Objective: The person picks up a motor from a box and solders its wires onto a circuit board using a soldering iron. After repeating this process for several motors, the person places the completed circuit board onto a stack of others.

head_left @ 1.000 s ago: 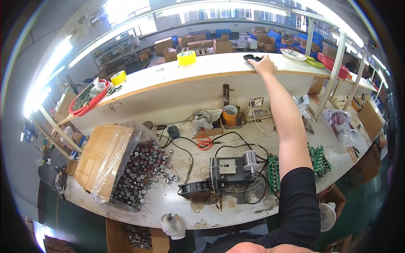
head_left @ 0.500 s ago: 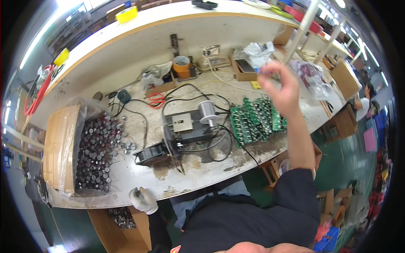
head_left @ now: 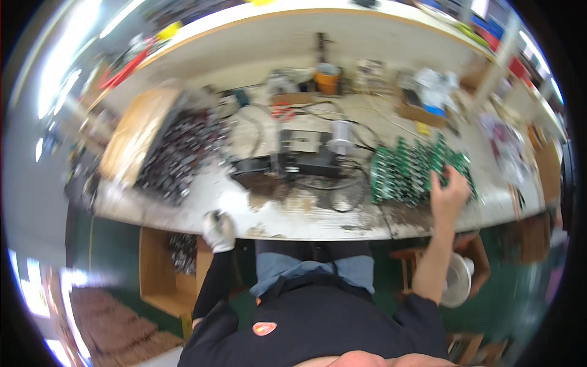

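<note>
My bare right hand (head_left: 450, 191) is at the row of green circuit boards (head_left: 397, 174) on the right of the bench. Its thumb and fingers close on the edge of one circuit board (head_left: 438, 154), which stands a little higher than those beside it. My left hand (head_left: 219, 233), in a white glove, rests by the bench's front edge with its fingers curled together. Something dark shows at its fingertips, too blurred to name. Left of it spreads a heap of small round metal-capped parts (head_left: 183, 153), spilling from a cardboard box lined with plastic (head_left: 136, 137).
Mid-bench stands a dark machine (head_left: 309, 162) with a white spool (head_left: 341, 137) and trailing cables. Behind it are red scissors (head_left: 282, 112) and an orange pot (head_left: 327, 79). Plastic bags (head_left: 437, 88) lie at the back right. A cardboard box (head_left: 162, 296) sits below the bench's left side.
My right hand has come down from above the bench onto the circuit boards and closed on one. The whole view has swung, and my left hand stays near the front edge.
</note>
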`<state>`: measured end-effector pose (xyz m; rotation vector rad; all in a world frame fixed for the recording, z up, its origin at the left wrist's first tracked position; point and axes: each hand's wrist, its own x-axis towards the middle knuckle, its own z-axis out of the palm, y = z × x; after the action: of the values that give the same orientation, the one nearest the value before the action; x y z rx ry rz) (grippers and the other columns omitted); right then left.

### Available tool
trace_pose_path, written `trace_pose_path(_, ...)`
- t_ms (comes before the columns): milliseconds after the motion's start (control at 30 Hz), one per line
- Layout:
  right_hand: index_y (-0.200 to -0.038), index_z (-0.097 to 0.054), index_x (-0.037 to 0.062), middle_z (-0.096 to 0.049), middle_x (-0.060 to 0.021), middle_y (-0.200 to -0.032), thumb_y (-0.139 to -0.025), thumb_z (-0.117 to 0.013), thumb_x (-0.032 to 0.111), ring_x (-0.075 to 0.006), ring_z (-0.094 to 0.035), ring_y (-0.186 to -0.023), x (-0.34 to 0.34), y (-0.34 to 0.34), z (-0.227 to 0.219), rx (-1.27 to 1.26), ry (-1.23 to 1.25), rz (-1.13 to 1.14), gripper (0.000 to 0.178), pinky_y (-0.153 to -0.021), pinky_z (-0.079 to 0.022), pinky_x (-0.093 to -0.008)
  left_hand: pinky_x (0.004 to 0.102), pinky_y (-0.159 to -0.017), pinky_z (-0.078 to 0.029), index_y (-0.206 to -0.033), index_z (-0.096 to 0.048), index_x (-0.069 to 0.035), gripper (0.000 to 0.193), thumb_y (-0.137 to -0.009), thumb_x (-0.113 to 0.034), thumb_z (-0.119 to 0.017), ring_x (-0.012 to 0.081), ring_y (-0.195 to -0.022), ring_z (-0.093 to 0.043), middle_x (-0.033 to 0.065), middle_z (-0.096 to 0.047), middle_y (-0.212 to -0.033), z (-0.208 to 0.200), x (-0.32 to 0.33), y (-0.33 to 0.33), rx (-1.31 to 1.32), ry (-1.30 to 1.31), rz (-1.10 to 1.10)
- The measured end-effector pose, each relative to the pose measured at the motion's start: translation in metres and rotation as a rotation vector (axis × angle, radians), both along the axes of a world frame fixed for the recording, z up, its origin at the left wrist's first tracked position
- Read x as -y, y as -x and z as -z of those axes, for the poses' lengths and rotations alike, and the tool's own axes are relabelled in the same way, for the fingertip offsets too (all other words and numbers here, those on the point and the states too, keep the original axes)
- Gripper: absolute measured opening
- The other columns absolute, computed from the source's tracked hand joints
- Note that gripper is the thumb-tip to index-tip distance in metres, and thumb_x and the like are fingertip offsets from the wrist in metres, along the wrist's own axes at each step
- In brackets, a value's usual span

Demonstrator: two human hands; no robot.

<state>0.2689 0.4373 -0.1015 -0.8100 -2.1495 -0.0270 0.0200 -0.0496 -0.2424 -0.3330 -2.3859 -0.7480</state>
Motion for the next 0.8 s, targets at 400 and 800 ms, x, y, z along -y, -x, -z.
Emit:
trace_pose_path(400,-0.112,-0.056,-0.0009,-0.054,-0.0027,-0.086,-0.090,-0.060,0.007,-0.0093,-0.049,-0.074,-0.003,0.009,0.018,-0.423,0.401,-0.205,0.024,-0.064,-0.043,-0.0236,0.0371,-0.068,-0.046,-0.090,-0.057,-0.002,0.028,-0.070,-0.010,-0.074,0.0307,-0.079,-0.057,0.0148,-0.057,-0.090,0.004,0.011,-0.043,-0.106,-0.235,-0.137)
trace_pose_path(800,-0.137,-0.036,-0.0037,-0.053,-0.0044,-0.097,-0.094,-0.053,0.007,-0.0105,-0.049,-0.081,0.109,0.028,0.012,-0.702,0.907,-0.433,0.047,-0.071,-0.041,-0.0239,0.0394,-0.076,-0.051,-0.114,-0.057,-0.003,0.048,-0.093,-0.045,-0.048,0.0234,-0.089,-0.063,0.0128,-0.065,-0.102,0.266,0.074,-0.172,1.923,-1.281,-0.242)
